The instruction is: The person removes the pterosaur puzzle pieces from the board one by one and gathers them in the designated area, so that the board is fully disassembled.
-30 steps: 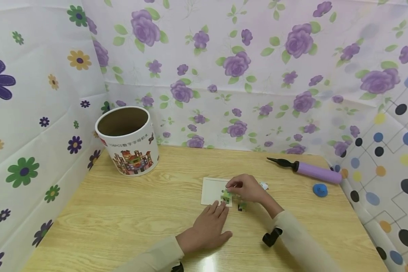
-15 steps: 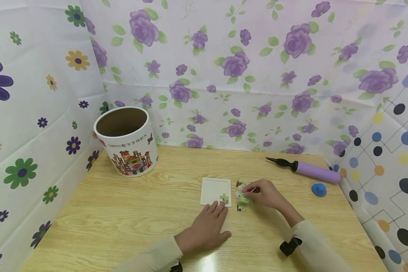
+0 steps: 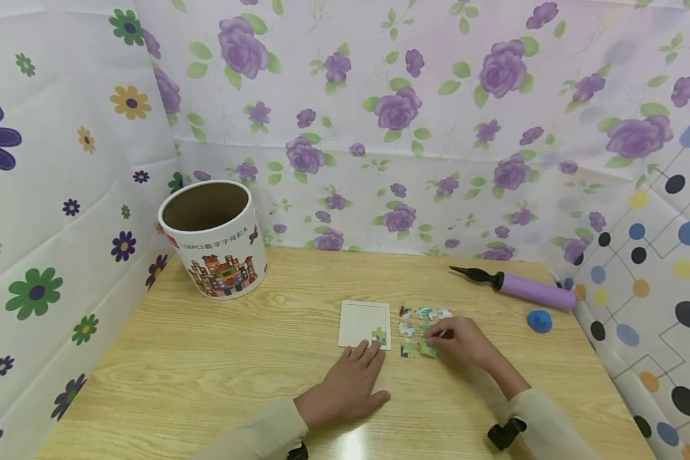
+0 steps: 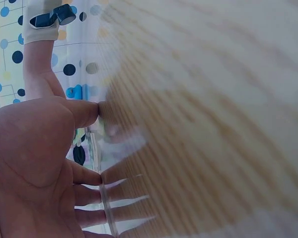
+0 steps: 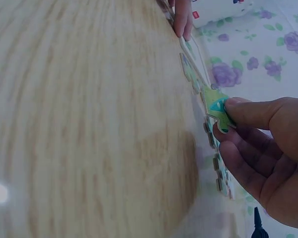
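A small pale puzzle tray (image 3: 356,321) lies mid-table, with a green jigsaw piece (image 3: 379,335) in its near right corner. My left hand (image 3: 349,383) lies flat with spread fingers, fingertips at the tray's near edge. In the left wrist view its palm (image 4: 30,144) and straight fingers show. To the right of the tray, several loose jigsaw pieces (image 3: 406,329) form rough rows. My right hand (image 3: 466,342) is over the right side of these rows. The right wrist view shows its thumb and fingertips pinching a green jigsaw piece (image 5: 214,104), tilted beside the others.
At the back left stands a large white printed bucket (image 3: 224,255), open at the top. A purple hand pump (image 3: 537,291) with a black nozzle lies at the back right, and a small blue object (image 3: 539,321) sits in front of it. Patterned cloth (image 3: 333,160) encloses the table's back and sides.
My right hand has moved right from the tray's right edge to the loose pieces, uncovering the tray's corner piece and more of the rows. My left hand has stayed put.
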{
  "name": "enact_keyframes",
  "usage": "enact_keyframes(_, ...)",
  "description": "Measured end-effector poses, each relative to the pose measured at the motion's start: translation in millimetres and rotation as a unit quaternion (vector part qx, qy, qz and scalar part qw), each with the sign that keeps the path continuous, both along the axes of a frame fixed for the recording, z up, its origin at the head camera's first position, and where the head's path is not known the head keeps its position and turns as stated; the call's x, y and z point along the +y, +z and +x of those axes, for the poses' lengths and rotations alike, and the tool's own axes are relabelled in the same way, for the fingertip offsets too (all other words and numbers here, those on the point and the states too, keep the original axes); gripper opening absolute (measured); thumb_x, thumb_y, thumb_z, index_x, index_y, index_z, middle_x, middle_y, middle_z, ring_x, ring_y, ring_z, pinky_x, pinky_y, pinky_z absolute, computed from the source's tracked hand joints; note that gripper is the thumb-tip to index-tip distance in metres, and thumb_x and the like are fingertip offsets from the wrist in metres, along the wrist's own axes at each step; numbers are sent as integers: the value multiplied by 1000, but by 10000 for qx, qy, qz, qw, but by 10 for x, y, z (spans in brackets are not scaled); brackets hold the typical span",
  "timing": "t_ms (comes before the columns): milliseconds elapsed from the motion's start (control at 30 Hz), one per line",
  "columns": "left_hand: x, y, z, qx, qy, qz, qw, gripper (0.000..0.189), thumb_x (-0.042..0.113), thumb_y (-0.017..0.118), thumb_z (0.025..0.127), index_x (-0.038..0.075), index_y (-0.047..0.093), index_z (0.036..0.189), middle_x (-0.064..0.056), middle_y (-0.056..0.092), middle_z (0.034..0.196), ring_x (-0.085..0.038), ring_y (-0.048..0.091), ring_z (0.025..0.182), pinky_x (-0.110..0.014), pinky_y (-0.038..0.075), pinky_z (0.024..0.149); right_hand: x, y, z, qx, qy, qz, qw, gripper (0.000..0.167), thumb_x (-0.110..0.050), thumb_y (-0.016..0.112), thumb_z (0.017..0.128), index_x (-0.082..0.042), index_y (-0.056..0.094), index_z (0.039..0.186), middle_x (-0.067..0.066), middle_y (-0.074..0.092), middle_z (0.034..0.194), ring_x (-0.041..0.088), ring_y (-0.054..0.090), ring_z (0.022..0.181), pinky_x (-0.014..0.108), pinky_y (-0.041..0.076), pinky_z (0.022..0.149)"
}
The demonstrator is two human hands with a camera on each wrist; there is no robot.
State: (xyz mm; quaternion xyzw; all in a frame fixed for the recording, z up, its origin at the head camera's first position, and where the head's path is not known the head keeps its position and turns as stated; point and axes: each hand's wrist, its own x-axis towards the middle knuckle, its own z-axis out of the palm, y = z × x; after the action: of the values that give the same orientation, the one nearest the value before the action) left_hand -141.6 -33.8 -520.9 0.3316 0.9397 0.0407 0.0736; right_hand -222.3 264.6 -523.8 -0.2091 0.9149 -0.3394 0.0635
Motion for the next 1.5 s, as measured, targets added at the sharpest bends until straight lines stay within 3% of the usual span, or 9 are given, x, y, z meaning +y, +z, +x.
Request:
enact_keyframes(567, 0, -4, 2, 99, -7, -89, 9999, 76, 58, 45, 104, 7, 34, 160, -12, 29, 167, -31, 28, 153, -46, 32, 119, -6, -120, 16, 315, 289, 26, 9991, 9, -16, 76, 93, -22, 81, 97, -11, 74, 94, 3, 67, 84, 24, 56, 72)
enact_keyframes(1067, -15, 33, 18, 120, -55, -50, 9999, 75, 57, 45, 104, 6, 35, 159, -12, 29, 166, -31, 29, 153, -47, 33, 118, -57, -25, 8, 374, 219, 161, 9989, 8, -16, 77, 92, -21, 81, 95, -11, 73, 91, 4, 65, 80, 24, 55, 70)
enact_keyframes(1300, -30, 19, 15, 142, -73, -47, 9999, 76, 58, 43, 104, 6, 35, 159, -12, 29, 167, -32, 29, 153, -47, 32, 118, -191, 102, -99, 508, 199, 67, 9985, 10, -20, 74, 95, -16, 81, 102, -10, 72, 91, 6, 66, 81, 27, 56, 73)
enact_keyframes(1500, -36, -22, 12, 21, -69, -36, 10000, 76, 58, 41, 105, 8, 29, 162, -8, 24, 169, -31, 24, 155, -45, 30, 121, -451, 112, -221, 473, 477, -31, 9977, 19, -19, 72, 97, -10, 78, 112, -7, 73, 96, 8, 67, 85, 30, 57, 76)
